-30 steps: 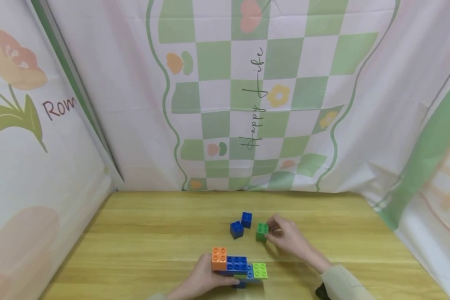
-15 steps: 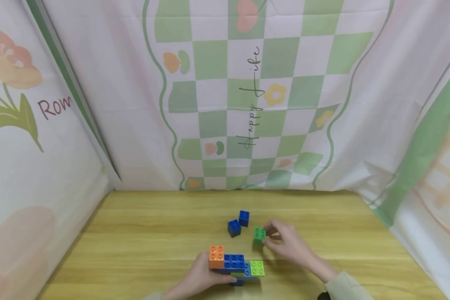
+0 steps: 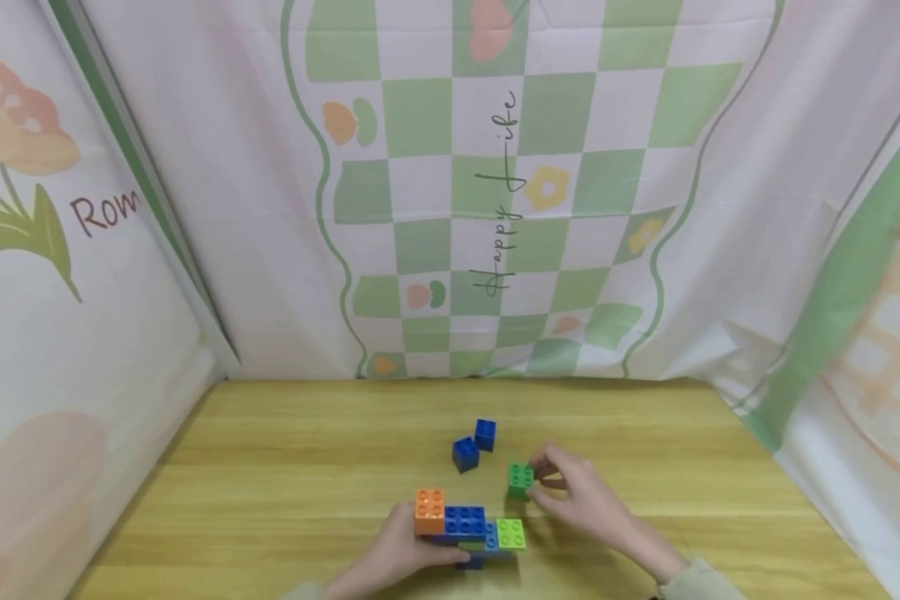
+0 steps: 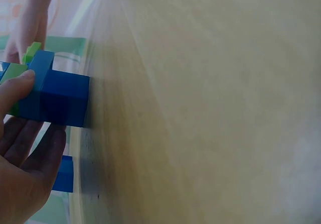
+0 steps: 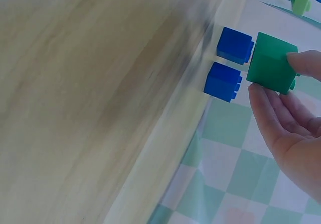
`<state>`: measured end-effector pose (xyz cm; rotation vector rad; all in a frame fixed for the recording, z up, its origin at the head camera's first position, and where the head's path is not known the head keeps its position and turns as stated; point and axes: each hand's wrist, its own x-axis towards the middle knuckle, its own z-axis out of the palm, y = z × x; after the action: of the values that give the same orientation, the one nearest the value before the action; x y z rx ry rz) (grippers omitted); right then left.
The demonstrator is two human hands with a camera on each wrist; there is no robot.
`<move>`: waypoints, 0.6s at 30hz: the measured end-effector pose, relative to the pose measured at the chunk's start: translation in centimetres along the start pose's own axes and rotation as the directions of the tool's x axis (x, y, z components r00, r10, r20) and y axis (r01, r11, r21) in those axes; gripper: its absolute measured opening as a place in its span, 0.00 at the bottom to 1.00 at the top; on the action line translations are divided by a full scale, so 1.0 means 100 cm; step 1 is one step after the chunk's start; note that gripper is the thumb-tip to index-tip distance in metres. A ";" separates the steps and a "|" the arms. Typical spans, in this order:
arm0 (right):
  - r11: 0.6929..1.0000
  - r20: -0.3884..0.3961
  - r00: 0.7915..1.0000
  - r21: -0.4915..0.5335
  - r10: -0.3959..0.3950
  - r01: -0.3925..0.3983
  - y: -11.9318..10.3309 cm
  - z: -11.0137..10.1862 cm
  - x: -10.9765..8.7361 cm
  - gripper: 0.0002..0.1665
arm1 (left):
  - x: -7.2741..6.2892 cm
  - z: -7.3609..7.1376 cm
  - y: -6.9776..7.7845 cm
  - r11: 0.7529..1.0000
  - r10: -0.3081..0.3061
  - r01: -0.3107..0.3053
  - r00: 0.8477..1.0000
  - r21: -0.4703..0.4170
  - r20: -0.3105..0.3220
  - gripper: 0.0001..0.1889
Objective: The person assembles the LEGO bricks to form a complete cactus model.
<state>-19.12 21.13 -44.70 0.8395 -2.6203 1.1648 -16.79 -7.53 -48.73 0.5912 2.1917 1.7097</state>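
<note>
My left hand [image 3: 395,554] grips a built-up stack of toy building bricks near the table's front. An orange brick [image 3: 430,512] tops its left end, beside a long dark blue brick [image 3: 465,520]; a lime green brick [image 3: 511,534] sits lower on the right. The left wrist view shows the thumb pressed on the side of the stack, above a dark blue brick [image 4: 65,98] at the bottom. Between thumb and fingers, my right hand [image 3: 581,496] pinches a green four-stud brick [image 3: 521,481], studs up. In the right wrist view this green brick [image 5: 272,63] shows a plain side.
Two small dark blue bricks, a nearer one [image 3: 465,454] and a farther one [image 3: 485,434], lie close together on the wooden table [image 3: 307,450], left of the green brick. A printed curtain [image 3: 420,208] hangs along the table's back edge, with more cloth at both sides.
My right hand has brought the green brick nearer to me, away from the two blue bricks. The left hand still holds the stack; the whole view has shifted slightly.
</note>
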 end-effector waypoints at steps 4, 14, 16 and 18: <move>0.999 -0.028 0.998 -0.004 -0.048 0.048 -0.003 -0.001 -0.003 0.16 | -0.001 0.000 0.001 1.000 -0.009 0.009 1.000 -0.011 0.003 0.25; 0.993 -0.063 0.992 -0.027 -0.112 0.111 -0.017 -0.007 -0.012 0.18 | 0.000 0.001 0.000 1.000 -0.019 0.019 1.000 0.004 0.006 0.25; 0.993 -0.063 0.991 -0.026 -0.114 0.113 -0.019 -0.008 -0.014 0.18 | 0.000 0.001 -0.001 1.000 -0.020 0.020 1.000 0.006 0.004 0.25; 0.993 -0.066 0.990 -0.028 -0.120 0.119 -0.022 -0.009 -0.016 0.18 | -0.001 0.001 -0.001 1.000 -0.018 0.018 1.000 0.008 0.003 0.25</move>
<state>-16.70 21.27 -43.28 0.9218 -2.4872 1.1088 -16.71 -7.49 -48.82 0.5739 2.1954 1.6906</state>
